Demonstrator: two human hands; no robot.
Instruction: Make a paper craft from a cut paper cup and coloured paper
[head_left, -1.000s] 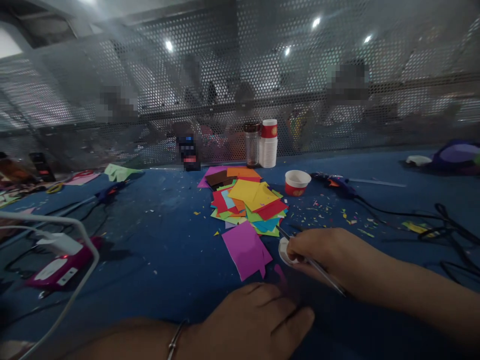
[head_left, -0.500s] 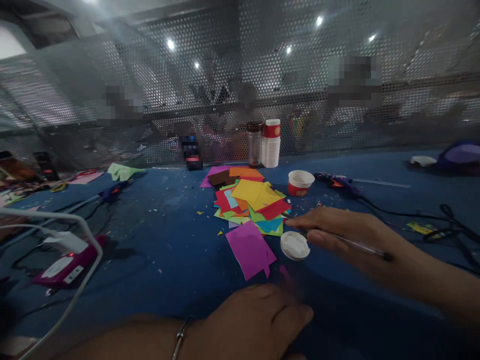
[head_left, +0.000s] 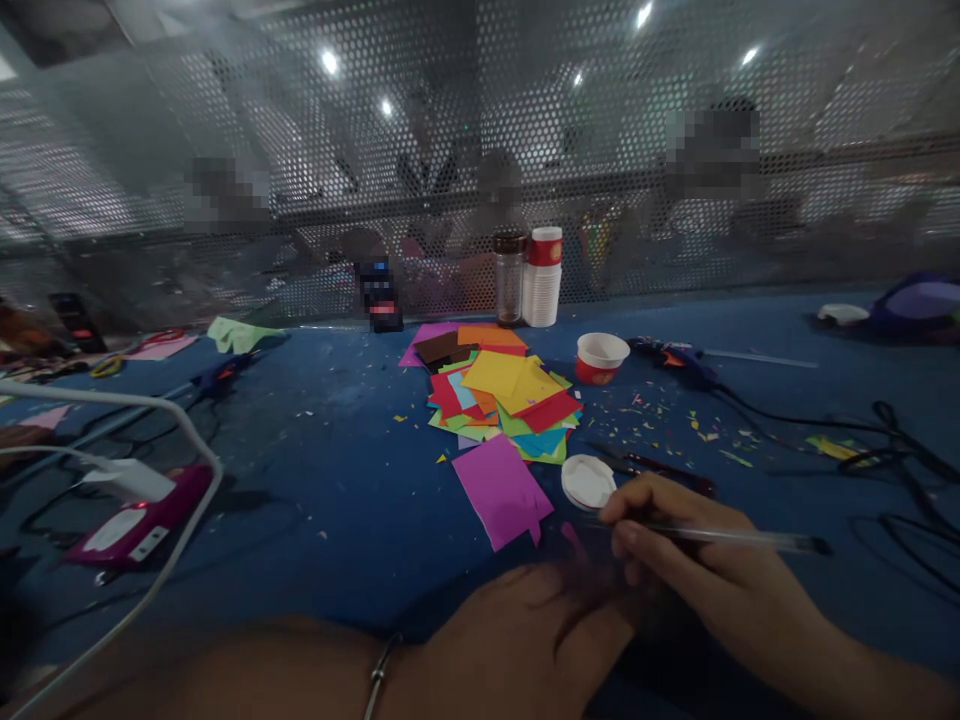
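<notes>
In the head view, my right hand (head_left: 697,560) is closed around a slim pen (head_left: 750,540) with a clear barrel and black end. Its fingertips are beside a small white round dish (head_left: 589,482) lined with white material. My left hand (head_left: 540,620), wearing a bracelet, is back-up close to the right hand; its fingers are smeared and partly hidden. A small purple paper piece (head_left: 574,540) shows just beyond those fingers; whether they hold it is unclear. A purple sheet (head_left: 501,492) lies left of the dish, in front of a pile of coloured papers (head_left: 502,375).
A red-and-white paper cup (head_left: 602,358), stacked cups (head_left: 543,280) and a glass jar (head_left: 509,280) stand farther back. Glue guns (head_left: 679,362) with trailing cords flank the pile. A magenta power strip (head_left: 142,520) and white cable lie left. Paper scraps (head_left: 697,425) litter the right.
My right hand has moved down and toward my left hand with the pen, uncovering a dark, thin tool and scraps behind the dish. My left hand has shifted slightly right.
</notes>
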